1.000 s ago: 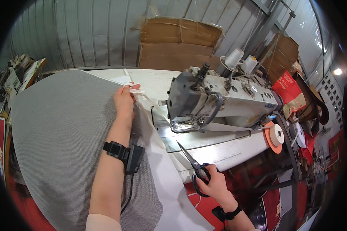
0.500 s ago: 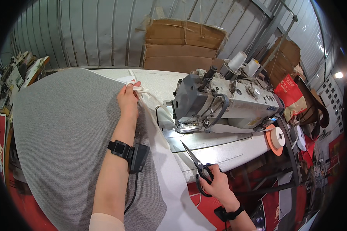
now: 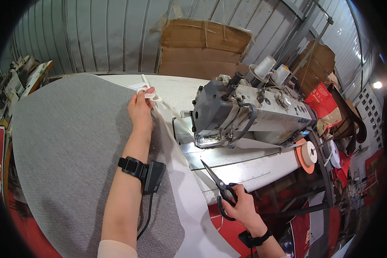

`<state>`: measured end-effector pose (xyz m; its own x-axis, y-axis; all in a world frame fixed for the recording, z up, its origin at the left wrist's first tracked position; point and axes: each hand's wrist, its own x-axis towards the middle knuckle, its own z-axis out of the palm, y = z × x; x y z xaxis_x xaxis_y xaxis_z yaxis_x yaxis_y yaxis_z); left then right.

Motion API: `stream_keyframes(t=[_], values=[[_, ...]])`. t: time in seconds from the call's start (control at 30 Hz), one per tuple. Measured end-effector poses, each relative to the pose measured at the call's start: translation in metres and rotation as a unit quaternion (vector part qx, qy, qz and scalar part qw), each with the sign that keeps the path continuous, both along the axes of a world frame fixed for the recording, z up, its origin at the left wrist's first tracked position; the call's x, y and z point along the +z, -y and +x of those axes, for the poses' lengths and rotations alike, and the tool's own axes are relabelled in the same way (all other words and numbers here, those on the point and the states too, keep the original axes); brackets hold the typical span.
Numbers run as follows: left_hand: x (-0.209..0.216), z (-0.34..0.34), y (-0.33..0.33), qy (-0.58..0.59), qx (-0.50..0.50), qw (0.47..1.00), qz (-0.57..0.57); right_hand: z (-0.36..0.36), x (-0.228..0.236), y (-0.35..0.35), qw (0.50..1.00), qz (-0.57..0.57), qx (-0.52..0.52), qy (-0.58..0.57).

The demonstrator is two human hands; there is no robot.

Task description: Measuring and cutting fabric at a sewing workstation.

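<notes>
A large grey textured fabric piece (image 3: 73, 142) with a white underside spreads over the left of the sewing table. At its far right edge my left hand (image 3: 140, 109) is closed on a narrow white tape (image 3: 149, 95), its fingers pinching it by the fabric. From there the tape runs down toward the needle area of the sewing machine (image 3: 245, 112). My right hand (image 3: 244, 206) grips black-handled scissors (image 3: 221, 185) by the loops, low in front of the machine. The blades look nearly closed and point up and left, over the table's near edge.
White thread cones (image 3: 264, 66) stand behind the machine. A white tape roll (image 3: 308, 153) sits at the table's right end, beside a red bag (image 3: 323, 103). Cardboard (image 3: 204, 47) leans on the metal wall. A cluttered bench (image 3: 21, 90) is at far left.
My left hand, with the tape and fabric, has shifted slightly left and up. The right hand and scissors have barely moved.
</notes>
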<state>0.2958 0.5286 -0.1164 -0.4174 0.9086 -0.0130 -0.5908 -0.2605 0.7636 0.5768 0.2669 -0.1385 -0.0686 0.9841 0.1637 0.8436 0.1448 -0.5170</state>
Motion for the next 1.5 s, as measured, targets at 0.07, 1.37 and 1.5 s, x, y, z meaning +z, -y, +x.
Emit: stream_keyframes(t=[0.07, 1.37, 1.5], values=[[0.0, -0.002, 0.002, 0.001, -0.002, 1.0, -0.003, -0.003, 0.003, 0.0, 1.0, -0.007, 0.002, 0.013], [-0.004, 0.0, -0.008, -0.026, 0.099, 0.995, 0.007, -0.006, 0.01, -0.002, 0.995, -0.063, 0.009, 0.074], [-0.003, 0.002, -0.01, -0.014, 0.1, 0.995, 0.027, 0.0, 0.006, -0.002, 0.996, -0.05, 0.013, 0.069]])
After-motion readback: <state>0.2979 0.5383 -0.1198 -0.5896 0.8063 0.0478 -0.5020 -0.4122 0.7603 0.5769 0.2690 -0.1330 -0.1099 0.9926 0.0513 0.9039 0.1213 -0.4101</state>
